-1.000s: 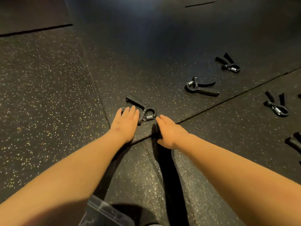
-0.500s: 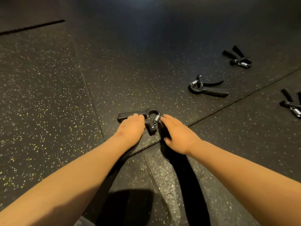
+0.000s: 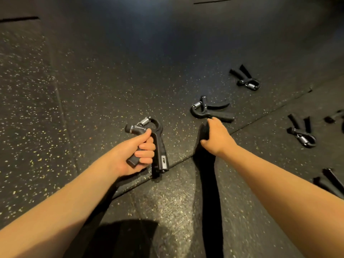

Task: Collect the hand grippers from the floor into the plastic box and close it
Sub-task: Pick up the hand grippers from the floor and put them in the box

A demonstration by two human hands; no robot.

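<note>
My left hand (image 3: 130,155) is shut on one handle of a black hand gripper (image 3: 158,144) with a silver spring, lifted off the floor. My right hand (image 3: 217,135) is open, its fingertips touching the near handle of a second black hand gripper (image 3: 208,110) that lies on the floor. A third hand gripper (image 3: 245,81) lies farther back to the right. Another hand gripper (image 3: 301,135) lies at the right. The plastic box is out of view.
Dark speckled rubber floor mats (image 3: 93,90) with seams running diagonally. More black hand gripper handles (image 3: 329,183) show at the right edge, partly cut off. Dark shadows of my arms fall on the mat near me.
My left hand closed on the nearest hand gripper and lifted it upright. My right hand moved right and forward to the second hand gripper. The box corner left the view.
</note>
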